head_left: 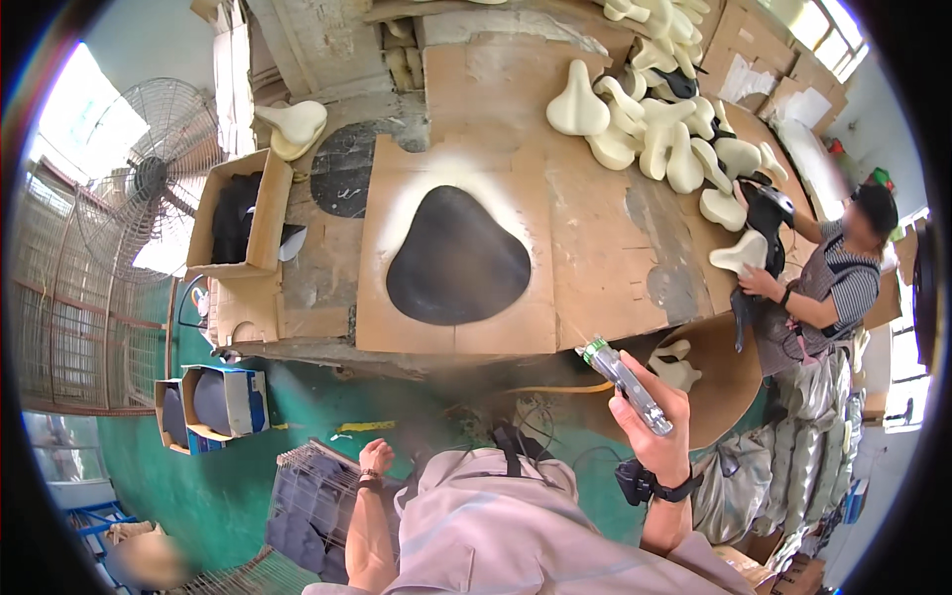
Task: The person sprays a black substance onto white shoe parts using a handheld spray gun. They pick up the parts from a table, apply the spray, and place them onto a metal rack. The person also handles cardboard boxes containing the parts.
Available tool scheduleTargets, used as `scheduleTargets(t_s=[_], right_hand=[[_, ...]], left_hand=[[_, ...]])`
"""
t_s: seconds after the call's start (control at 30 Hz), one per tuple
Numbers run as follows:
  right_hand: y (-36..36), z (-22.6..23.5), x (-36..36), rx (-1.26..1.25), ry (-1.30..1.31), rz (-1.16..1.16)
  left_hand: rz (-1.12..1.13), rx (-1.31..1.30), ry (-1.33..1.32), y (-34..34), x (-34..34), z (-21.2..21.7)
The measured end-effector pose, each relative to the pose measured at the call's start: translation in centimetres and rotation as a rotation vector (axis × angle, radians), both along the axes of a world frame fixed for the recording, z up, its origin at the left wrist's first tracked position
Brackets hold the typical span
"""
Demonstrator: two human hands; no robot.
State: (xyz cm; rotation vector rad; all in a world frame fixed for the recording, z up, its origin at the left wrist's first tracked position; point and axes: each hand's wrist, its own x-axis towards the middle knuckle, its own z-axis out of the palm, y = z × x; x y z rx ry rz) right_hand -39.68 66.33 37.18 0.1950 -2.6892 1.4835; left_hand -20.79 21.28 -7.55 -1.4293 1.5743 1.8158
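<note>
Cardboard bench (595, 268) ahead: your right hand (656, 428) clamps the spray gun (627, 385); aim squarely at the black cover (458, 256), left hand (375, 457) fisted, empty.

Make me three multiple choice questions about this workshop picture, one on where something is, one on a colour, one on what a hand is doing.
1. Where does the dark pear-shaped piece lie?
A. on a cardboard sheet on the table
B. on the green floor
C. inside the open box at the left

2. What colour are the piled saddle-shaped forms at the far right of the table?
A. black
B. cream
C. red

3. What is the person's right hand doing?
A. resting flat on the table
B. hanging empty
C. holding a spray gun raised near the table edge

Answers:
1 A, the dark piece sits on cardboard ringed with pale overspray.
2 B, the heap is pale cream, with only a few black pieces among it.
3 C, the fingers wrap the tool, while the left hand hangs closed low by the wire basket.
</note>
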Motion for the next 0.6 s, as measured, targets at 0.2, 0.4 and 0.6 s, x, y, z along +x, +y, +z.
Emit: scheduleTargets(t_s=[0.2,0.4,0.6], right_hand=[[-1.2,0.4,-0.2,0.026,-0.061,0.029],[-1.3,0.8,1.2,0.011,-0.136,0.333],[-0.3,2.1,0.4,0.028,-0.068,0.073]], left_hand=[[-0.005,-0.014,-0.034,-0.1,4.3,-2.7],[0.334,0.322,0.053,-1.8,8.6,-6.9],[0.364,0.530,0.098,-3.2,8.8,-7.8]])
